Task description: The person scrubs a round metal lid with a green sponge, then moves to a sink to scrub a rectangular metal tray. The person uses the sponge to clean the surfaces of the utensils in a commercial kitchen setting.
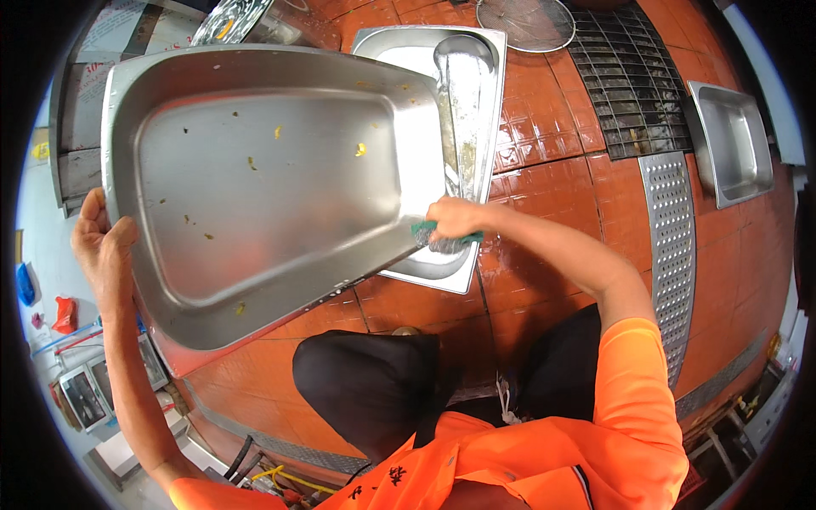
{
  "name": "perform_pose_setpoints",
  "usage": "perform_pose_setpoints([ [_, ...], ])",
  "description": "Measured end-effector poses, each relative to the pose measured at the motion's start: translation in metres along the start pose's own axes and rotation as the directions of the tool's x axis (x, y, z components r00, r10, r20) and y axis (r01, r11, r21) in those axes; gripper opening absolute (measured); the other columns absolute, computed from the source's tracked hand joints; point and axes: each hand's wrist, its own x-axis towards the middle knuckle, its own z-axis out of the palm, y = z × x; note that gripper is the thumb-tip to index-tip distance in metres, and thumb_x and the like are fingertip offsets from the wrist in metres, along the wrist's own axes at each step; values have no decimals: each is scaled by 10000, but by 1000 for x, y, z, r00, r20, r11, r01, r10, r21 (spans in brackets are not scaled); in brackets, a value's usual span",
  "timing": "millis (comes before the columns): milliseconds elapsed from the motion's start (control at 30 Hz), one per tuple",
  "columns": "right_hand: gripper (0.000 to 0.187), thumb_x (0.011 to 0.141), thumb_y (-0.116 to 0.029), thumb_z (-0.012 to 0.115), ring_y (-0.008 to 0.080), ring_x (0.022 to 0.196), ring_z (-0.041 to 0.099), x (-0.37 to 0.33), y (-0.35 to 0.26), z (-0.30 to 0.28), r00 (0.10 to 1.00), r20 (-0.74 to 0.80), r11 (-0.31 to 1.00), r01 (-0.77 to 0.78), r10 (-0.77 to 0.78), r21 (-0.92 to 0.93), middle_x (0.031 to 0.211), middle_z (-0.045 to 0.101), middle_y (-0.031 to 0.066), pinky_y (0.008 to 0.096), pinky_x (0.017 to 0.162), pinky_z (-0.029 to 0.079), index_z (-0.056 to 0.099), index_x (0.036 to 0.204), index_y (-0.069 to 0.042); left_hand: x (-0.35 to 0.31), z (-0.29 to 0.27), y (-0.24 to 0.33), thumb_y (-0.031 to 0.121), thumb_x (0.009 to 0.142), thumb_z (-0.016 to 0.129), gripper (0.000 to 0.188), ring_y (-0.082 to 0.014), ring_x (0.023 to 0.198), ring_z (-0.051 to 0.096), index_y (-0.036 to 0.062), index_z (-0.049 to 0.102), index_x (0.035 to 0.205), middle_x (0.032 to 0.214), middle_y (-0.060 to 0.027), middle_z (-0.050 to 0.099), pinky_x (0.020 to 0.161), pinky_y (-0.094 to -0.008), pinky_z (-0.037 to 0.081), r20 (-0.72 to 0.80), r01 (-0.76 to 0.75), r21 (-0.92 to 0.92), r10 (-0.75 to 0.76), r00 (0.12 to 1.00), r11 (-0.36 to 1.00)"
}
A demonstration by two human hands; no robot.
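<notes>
A large, deep rectangular steel pan (280, 187) is tilted up in front of me, its inside dotted with yellow and brownish food scraps. My left hand (104, 242) grips the rim at its left side, thumb on the inner edge and fingers behind. At the pan's right near corner, my right hand (455, 218) is closed on a green scouring pad (422, 229), with greyish mesh showing beneath the fingers. Behind and under that corner stands a second steel pan (486, 161), with what looks like a large ladle (463, 55) lying in it.
A round wire strainer (527, 24) lies on the wet red tiles beside a metal drain grate (629, 76). A perforated drain cover (669, 246) runs on toward me. Farther right sits a smaller steel pan (739, 149). Another shiny metal container (234, 21) stands at the far left.
</notes>
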Motion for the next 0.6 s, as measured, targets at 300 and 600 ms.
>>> perform_pose_setpoints([
  [300, 116, 739, -14, 578, 300, 901, 615, 56, 19, 26, 953, -254, 847, 4, -164, -531, 922, 642, 194, 395, 808, 524, 656, 811, 33, -9, -34, 0, -49, 764, 495, 463, -86, 829, 581, -70, 519, 1226, 999, -61, 635, 774, -187, 434, -201, -155, 85, 170, 965, 984],
  [600, 134, 759, -86, 546, 272, 810, 536, 90, 59, -7, 625, -693, 638, -377, -360, -672, 817, 543, 135, 375, 715, 440, 609, 847, -8, -34, -29, 27, -32, 710, 469, 397, -41, 654, 476, -45, 554, 1098, 806, 3, 580, 603, -175, 358, -137, -27, 168, 51, 989, 985],
])
